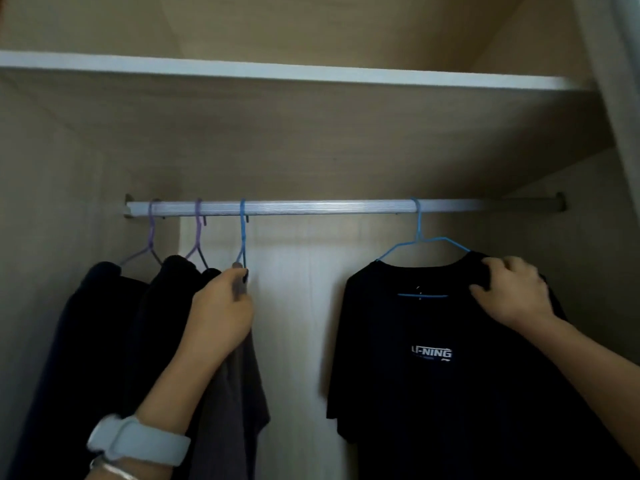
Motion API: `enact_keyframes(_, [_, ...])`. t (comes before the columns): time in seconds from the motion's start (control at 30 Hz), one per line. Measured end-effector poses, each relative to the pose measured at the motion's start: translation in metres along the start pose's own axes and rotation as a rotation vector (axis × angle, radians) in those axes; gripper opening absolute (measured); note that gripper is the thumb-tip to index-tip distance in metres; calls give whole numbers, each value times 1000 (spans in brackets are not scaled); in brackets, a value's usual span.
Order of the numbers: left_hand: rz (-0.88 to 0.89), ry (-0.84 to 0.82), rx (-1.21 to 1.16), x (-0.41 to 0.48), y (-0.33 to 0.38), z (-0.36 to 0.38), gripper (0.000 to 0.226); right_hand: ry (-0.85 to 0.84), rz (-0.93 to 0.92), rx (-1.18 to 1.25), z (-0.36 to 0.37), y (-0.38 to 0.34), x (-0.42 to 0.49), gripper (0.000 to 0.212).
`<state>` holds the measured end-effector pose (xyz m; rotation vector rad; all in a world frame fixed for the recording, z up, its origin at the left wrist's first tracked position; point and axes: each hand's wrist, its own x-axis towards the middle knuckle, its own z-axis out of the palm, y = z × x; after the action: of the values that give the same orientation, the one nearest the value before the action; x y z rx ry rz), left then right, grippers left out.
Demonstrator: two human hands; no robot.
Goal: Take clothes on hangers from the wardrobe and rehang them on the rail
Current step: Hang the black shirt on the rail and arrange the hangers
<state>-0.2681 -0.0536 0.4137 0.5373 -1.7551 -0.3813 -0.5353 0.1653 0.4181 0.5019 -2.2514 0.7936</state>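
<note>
Nothing is off the rail (311, 206) yet.
Below it, the left hand (221, 313) grips the grey shirt (235, 393) at its blue hanger (243, 237); the right hand (512, 292) clutches the black T-shirt (433, 375) by its shoulder.

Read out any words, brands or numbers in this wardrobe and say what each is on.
"LI-NING": white print on the chest of the black short-sleeved T-shirt hanging from the blue wire hanger.
Small white line under it: too blurred to read.
No other text shows.
</note>
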Motion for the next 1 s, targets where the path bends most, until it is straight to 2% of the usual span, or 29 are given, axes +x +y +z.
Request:
enact_keyframes(0.07, [-30, -4, -8, -2, 1, 6, 39, -79, 112, 22, -3, 21, 12, 67])
enact_keyframes(0.13, [-45, -10, 17, -2, 2, 12, 40, -131, 153, 54, -6, 29, 18, 67])
enact_keyframes(0.3, [-78, -9, 17, -6, 8, 15, 44, -52, 29, 159, -4, 17, 16, 35])
enact_keyframes(0.47, [-109, 8, -5, -7, 10, 13, 40, -106, -167, 344, 4, -37, -1, 34])
enact_keyframes(0.7, [-150, -15, -7, -4, 5, 4, 30, -125, -245, 562, 10, -131, -38, 43])
enact_keyframes(0.83, [-136, -63, 46, -4, 6, 0, 36, -210, -254, 594, 12, -171, -58, 41])
enact_keyframes(1.0, [-105, -132, 73, -4, 4, 0, 42, -305, -278, 506, 8, -202, -77, 35])
